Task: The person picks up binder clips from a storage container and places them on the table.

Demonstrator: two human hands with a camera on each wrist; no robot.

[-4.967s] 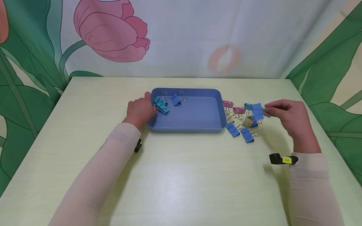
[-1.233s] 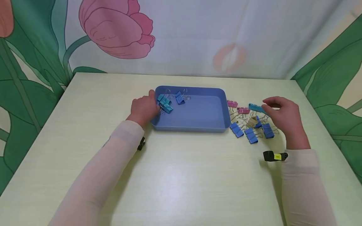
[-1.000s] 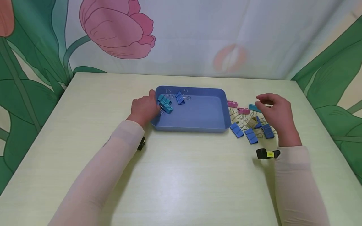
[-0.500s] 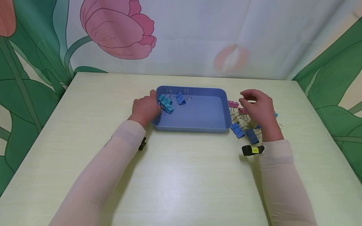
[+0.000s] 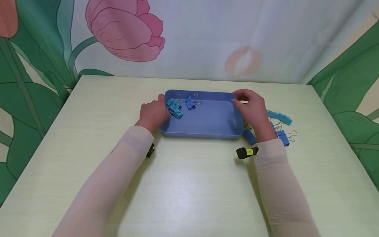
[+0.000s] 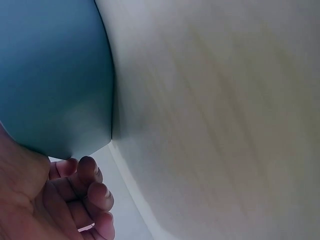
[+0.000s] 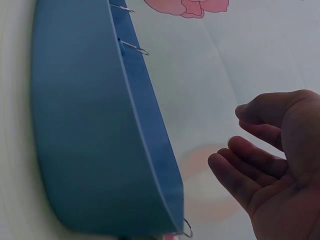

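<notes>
A blue rectangular tray [image 5: 207, 135] stands on the table with two teal binder clips [image 5: 175, 108] and a blue binder clip [image 5: 190, 102] at its left end. My left hand [image 5: 154, 114] grips the tray's left end, its thumb at the rim and its fingers curled outside the wall. Over the tray's right rim hovers my right hand [image 5: 251, 108]; in the right wrist view that hand [image 7: 272, 165] has loosely bent fingers, holds nothing and is apart from the wall. Beyond it lie teal clips [image 5: 279, 116] and blue clips [image 5: 283, 137], partly hidden by the right hand and wrist.
The pale table [image 5: 183, 184] runs back to a hanging cloth [image 5: 201, 42] printed with a pink flower and green leaves. Right of the tray, a blue clip [image 5: 249, 136] lies close to its front corner, partly behind the right wrist.
My right hand earlier pinched a blue binder clip, which then lay on the table beside the others. That hand has since moved left to the tray's right rim. The left hand stays on the tray.
</notes>
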